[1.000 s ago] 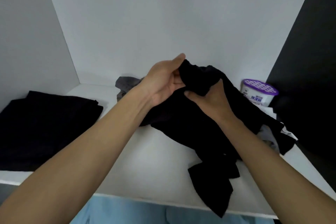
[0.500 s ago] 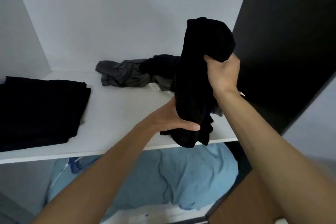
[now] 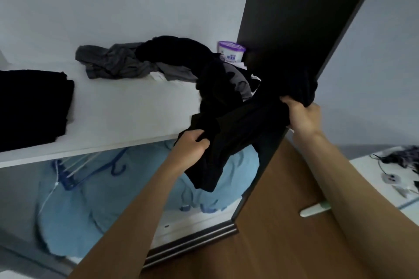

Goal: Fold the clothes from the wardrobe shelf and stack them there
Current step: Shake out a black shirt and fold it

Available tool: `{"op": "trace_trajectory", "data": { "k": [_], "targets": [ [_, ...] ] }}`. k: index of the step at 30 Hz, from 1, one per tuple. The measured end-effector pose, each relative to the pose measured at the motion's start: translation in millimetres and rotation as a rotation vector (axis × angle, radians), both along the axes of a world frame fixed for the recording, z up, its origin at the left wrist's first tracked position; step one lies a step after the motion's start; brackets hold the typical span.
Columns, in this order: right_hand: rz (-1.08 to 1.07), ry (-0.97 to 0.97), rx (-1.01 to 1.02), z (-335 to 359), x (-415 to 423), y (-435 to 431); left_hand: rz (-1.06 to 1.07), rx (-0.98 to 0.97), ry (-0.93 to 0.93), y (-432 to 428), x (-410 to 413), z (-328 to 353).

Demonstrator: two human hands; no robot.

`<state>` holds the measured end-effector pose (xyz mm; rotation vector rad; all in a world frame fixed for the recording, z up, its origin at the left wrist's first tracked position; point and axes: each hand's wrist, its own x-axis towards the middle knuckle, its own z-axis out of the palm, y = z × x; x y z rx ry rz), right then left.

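A crumpled black garment [image 3: 240,129] hangs in front of the white wardrobe shelf [image 3: 127,106], off its right front edge. My left hand [image 3: 189,146] grips its lower left part. My right hand [image 3: 302,118] grips its upper right part, higher up near the dark door edge. On the shelf, a folded black stack [image 3: 34,104] lies at the left. A heap of unfolded grey clothes [image 3: 113,63] and black clothes [image 3: 179,52] lies at the back.
A white tub with a purple lid [image 3: 231,51] stands at the shelf's back right. The dark wardrobe door [image 3: 294,18] rises at the right, over a brown panel with a pale handle [image 3: 315,209]. Below the shelf lie light blue fabric [image 3: 95,206] and blue hangers [image 3: 90,172].
The black garment has come down and to the right, off the shelf. My right hand moved right with it; my left hand now grips its lower part. The view shifted right.
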<state>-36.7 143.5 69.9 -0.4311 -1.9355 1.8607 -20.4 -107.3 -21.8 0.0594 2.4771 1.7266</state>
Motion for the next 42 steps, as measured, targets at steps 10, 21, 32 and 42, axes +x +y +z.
{"op": "trace_trajectory", "data": {
  "k": [10,21,32,42],
  "targets": [
    [0.249,-0.207,0.135,-55.5,52.0,60.7,0.323,0.080,-0.241,40.9,85.2,-62.7],
    [0.915,-0.607,0.514,-182.6,109.9,55.7,0.584,0.548,-0.273,47.9,171.7,-32.0],
    [1.385,0.025,0.489,-138.6,155.4,-35.9,0.371,0.364,-0.144,19.7,205.5,5.0],
    [1.043,0.250,0.987,-108.8,195.8,-99.6,0.448,0.061,-0.131,-49.2,254.2,26.2]
  ]
}}
